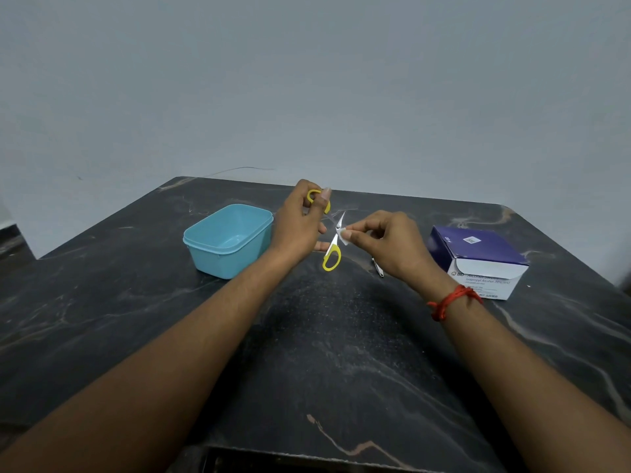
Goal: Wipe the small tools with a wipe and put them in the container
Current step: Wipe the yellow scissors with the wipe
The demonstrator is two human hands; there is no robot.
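Small scissors [332, 254] with yellow handles hang spread open above the dark table. My left hand [300, 223] grips the upper yellow handle loop with thumb and fingers. My right hand [389, 244] pinches a small white wipe [344, 235] against the blade near the pivot. The lower handle loop hangs free. A light blue plastic container [227, 240] stands left of my left hand, and its visible inside holds nothing. A small metal tool [378, 269], partly hidden, lies on the table under my right hand.
A purple and white box of alcohol swabs [478, 261] sits at the right with its flap open. The black marble table [324, 353] stretches toward me, and a grey wall stands behind it. A red thread is tied round my right wrist.
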